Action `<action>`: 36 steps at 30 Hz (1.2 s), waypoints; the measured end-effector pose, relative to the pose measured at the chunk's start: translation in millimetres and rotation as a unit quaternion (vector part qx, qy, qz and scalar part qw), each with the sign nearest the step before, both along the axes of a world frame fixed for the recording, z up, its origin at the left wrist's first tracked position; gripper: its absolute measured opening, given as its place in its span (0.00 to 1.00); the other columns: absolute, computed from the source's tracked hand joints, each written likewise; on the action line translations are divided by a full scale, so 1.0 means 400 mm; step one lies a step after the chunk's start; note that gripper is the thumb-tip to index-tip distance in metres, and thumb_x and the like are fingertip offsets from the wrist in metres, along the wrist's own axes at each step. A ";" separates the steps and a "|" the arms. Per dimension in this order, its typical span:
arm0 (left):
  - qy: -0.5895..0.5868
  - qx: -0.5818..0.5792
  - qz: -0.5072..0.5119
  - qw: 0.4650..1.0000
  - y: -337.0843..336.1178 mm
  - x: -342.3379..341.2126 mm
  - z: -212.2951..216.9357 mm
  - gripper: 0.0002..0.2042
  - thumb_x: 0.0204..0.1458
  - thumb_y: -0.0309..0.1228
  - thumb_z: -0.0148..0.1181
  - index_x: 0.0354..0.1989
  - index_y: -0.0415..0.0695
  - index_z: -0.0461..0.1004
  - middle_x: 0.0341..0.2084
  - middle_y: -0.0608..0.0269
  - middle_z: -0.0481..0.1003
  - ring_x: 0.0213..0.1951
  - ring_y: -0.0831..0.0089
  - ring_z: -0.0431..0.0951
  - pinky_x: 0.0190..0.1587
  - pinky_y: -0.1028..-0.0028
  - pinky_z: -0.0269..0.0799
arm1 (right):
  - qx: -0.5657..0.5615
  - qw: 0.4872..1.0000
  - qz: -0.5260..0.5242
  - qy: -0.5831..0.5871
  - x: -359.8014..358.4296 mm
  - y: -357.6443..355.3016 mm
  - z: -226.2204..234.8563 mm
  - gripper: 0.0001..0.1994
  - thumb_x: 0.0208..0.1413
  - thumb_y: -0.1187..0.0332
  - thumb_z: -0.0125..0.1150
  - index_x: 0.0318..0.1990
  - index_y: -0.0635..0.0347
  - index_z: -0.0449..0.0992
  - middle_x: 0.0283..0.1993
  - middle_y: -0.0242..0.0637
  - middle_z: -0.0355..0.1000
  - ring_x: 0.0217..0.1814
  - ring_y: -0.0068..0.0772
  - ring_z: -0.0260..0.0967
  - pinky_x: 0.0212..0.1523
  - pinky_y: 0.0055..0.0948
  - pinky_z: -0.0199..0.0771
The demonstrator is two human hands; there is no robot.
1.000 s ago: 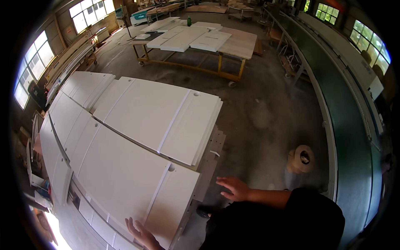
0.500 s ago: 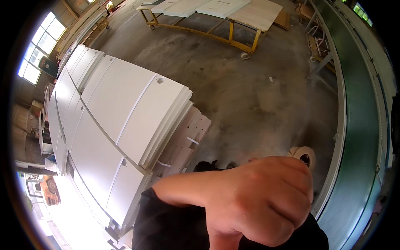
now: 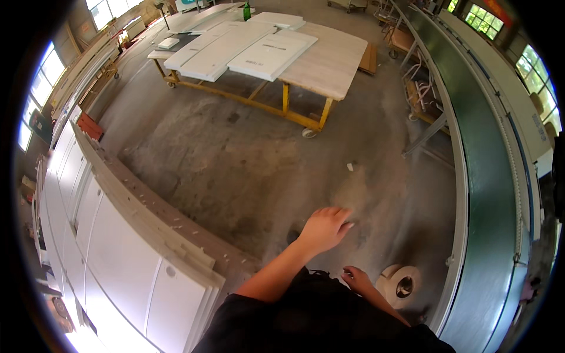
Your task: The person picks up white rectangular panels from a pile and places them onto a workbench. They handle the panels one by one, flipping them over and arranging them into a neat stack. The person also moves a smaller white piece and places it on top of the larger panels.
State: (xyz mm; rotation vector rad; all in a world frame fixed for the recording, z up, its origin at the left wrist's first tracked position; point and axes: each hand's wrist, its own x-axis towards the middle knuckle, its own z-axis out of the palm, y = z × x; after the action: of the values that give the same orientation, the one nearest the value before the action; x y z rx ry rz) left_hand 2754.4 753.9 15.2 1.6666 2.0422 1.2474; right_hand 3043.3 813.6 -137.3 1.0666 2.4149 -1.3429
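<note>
My left hand (image 3: 325,228) is held out in front of my body above the concrete floor. Its fingers are stretched and slightly bent, the thumb stands apart, and nothing shows in it. Lower down and to the right, my right hand (image 3: 357,279) hangs beside a roll of pale tape-like material (image 3: 389,288) on the floor. Its fingers are curled in; whether they hold something small is too hard to make out. To my left lies a stack of white panels (image 3: 126,247), some with round holes near their edges.
Ahead stands a wheeled table (image 3: 335,59) with a yellow frame, bearing white boards (image 3: 273,53) and a green bottle (image 3: 246,12). A long machine with a green bed (image 3: 471,147) runs along my right. A red box (image 3: 89,126) sits beyond the panel stack.
My left hand was a fist close before the view; now it is lower, farther off, with fingers loosened. My right hand has come into sight. The view has turned right and up toward the table.
</note>
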 end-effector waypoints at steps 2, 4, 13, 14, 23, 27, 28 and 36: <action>0.047 -0.121 -0.051 0.990 0.073 -0.096 -0.160 0.09 0.60 0.39 0.55 0.39 0.49 0.78 0.36 0.57 0.78 0.41 0.52 0.78 0.41 0.56 0.73 | 0.030 0.997 -0.064 0.030 -0.061 0.157 -0.012 0.20 0.59 0.57 0.62 0.52 0.61 0.76 0.47 0.48 0.78 0.48 0.46 0.78 0.51 0.38 0.76; 0.007 -0.234 -0.078 0.969 0.091 -0.182 -0.248 0.11 0.61 0.40 0.52 0.37 0.48 0.77 0.35 0.55 0.78 0.41 0.50 0.78 0.42 0.54 0.73 | 0.054 0.993 -0.096 0.046 -0.108 0.291 -0.025 0.19 0.60 0.56 0.61 0.51 0.62 0.76 0.46 0.47 0.79 0.47 0.46 0.78 0.49 0.38 0.77; -0.125 -0.495 0.160 0.845 -0.052 -0.749 -0.587 0.19 0.60 0.47 0.52 0.44 0.45 0.79 0.39 0.49 0.81 0.45 0.50 0.80 0.46 0.55 0.74 | -0.101 0.956 -0.276 -0.016 -0.473 0.757 -0.374 0.15 0.58 0.58 0.61 0.45 0.59 0.79 0.39 0.47 0.79 0.44 0.48 0.78 0.46 0.40 0.77; -0.171 -0.537 0.207 0.800 -0.072 -0.805 -0.555 0.20 0.59 0.49 0.52 0.45 0.45 0.81 0.39 0.48 0.81 0.46 0.51 0.80 0.47 0.56 0.74 | -0.053 0.978 -0.194 -0.055 -0.541 0.782 -0.383 0.16 0.58 0.57 0.61 0.45 0.59 0.80 0.41 0.47 0.79 0.46 0.48 0.78 0.47 0.41 0.77; -0.375 -0.359 0.512 0.685 -0.219 -1.180 -0.653 0.18 0.58 0.40 0.61 0.42 0.33 0.78 0.33 0.53 0.81 0.39 0.62 0.81 0.44 0.65 0.74 | -0.010 0.991 0.080 -0.107 -1.448 1.188 -0.382 0.20 0.56 0.51 0.60 0.44 0.59 0.81 0.42 0.48 0.79 0.45 0.50 0.77 0.47 0.44 0.76; -0.428 -0.171 0.556 0.692 0.058 -1.340 -0.571 0.13 0.60 0.35 0.60 0.40 0.34 0.77 0.29 0.61 0.79 0.33 0.74 0.77 0.40 0.73 0.73 | 0.068 0.989 0.121 -0.049 -1.902 1.374 -0.292 0.19 0.56 0.52 0.62 0.41 0.60 0.79 0.39 0.46 0.79 0.41 0.47 0.78 0.43 0.45 0.75; -0.418 -0.151 0.569 0.693 0.109 -1.373 -0.566 0.12 0.60 0.33 0.59 0.40 0.35 0.77 0.29 0.62 0.78 0.32 0.77 0.76 0.39 0.75 0.72 | 0.079 0.993 0.087 -0.025 -2.003 1.391 -0.271 0.18 0.56 0.53 0.62 0.40 0.60 0.79 0.38 0.44 0.79 0.39 0.44 0.78 0.41 0.43 0.75; -0.536 -0.161 0.550 0.620 0.165 -2.056 -0.812 0.15 0.60 0.37 0.57 0.44 0.36 0.75 0.29 0.62 0.77 0.34 0.73 0.76 0.35 0.73 0.70 | -0.152 0.967 -0.206 0.009 -2.453 1.329 -0.433 0.17 0.59 0.51 0.61 0.41 0.57 0.76 0.35 0.31 0.74 0.36 0.31 0.71 0.38 0.36 0.72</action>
State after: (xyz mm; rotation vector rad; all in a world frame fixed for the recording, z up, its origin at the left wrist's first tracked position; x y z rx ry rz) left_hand 1932.2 819.8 -309.5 -0.7331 1.9948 1.3741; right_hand 2062.2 1345.4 -310.3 1.5203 1.9690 -1.7803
